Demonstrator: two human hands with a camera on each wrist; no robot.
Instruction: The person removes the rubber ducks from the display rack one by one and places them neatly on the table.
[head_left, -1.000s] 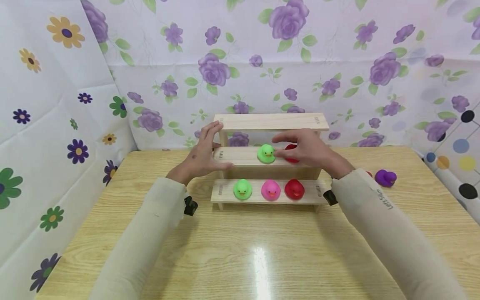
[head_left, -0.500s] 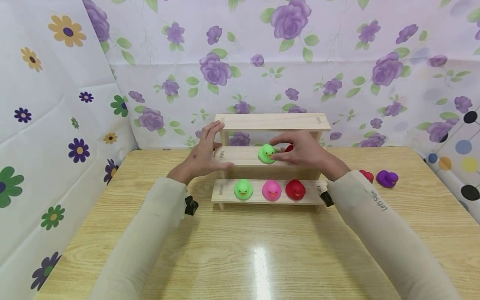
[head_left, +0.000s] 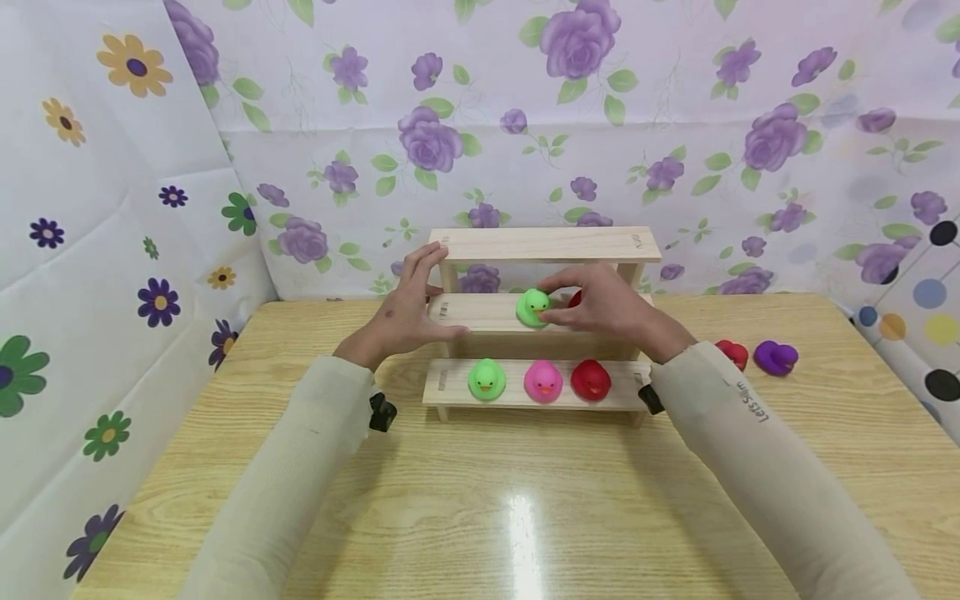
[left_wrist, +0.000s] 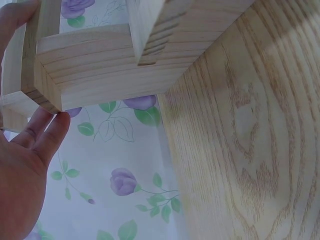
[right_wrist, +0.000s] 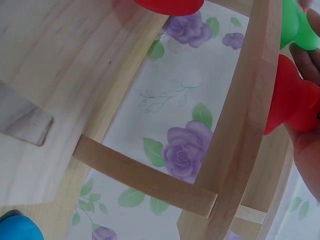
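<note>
A three-tier wooden shelf [head_left: 540, 243] stands at the back of the table. My left hand [head_left: 408, 312] grips its left end, thumb by the middle board and fingers up at the top board; the left wrist view has two fingertips [left_wrist: 60, 121] against the wood's edge. My right hand [head_left: 607, 307] pinches a green rubber duck [head_left: 532, 307] on the middle board. Beneath that hand a red rubber duck [head_left: 575, 298] is mostly hidden in the head view, but shows larger in the right wrist view as a red duck [right_wrist: 295, 100] beside my palm.
On the bottom board sit a green duck [head_left: 487, 380], a pink duck [head_left: 543, 381] and a red duck [head_left: 591, 380]. Right of the shelf, a red duck [head_left: 732, 353] and a purple duck [head_left: 776, 357] lie on the table. Something blue and rounded [right_wrist: 20, 229] appears in the right wrist view.
My right hand has shifted slightly left, from around the red duck's place to the green duck on the middle board. My left hand has stayed on the shelf.
</note>
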